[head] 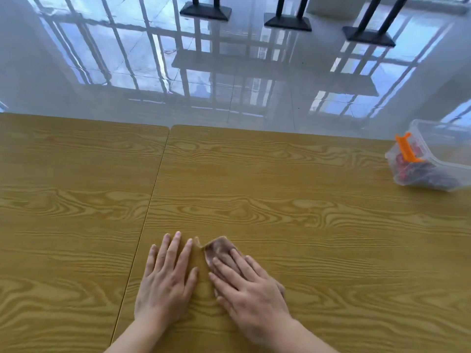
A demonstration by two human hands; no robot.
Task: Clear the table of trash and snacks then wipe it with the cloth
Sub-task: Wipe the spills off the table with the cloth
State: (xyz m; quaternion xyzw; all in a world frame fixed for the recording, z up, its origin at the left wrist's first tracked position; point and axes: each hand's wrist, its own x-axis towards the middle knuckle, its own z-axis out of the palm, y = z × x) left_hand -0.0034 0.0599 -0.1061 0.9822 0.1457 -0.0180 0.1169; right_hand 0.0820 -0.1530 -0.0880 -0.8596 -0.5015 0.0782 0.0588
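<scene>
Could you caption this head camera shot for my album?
Right hand presses a cloth flat on the wooden table, left hand beside it.

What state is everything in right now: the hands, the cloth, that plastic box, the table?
Left hand: flat on the table, fingers spread, holding nothing.
Right hand: pressed flat on the cloth.
Cloth: folded small, lying on the table under the right hand.
Box: lidless, holds dark and red items, orange latch up.
Table: two panels butted together.

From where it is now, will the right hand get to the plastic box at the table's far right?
Probably yes. The right hand lies flat on the cloth, and bare table lies between it and the box; it looks a long stretch, perhaps needing a lean.
</scene>
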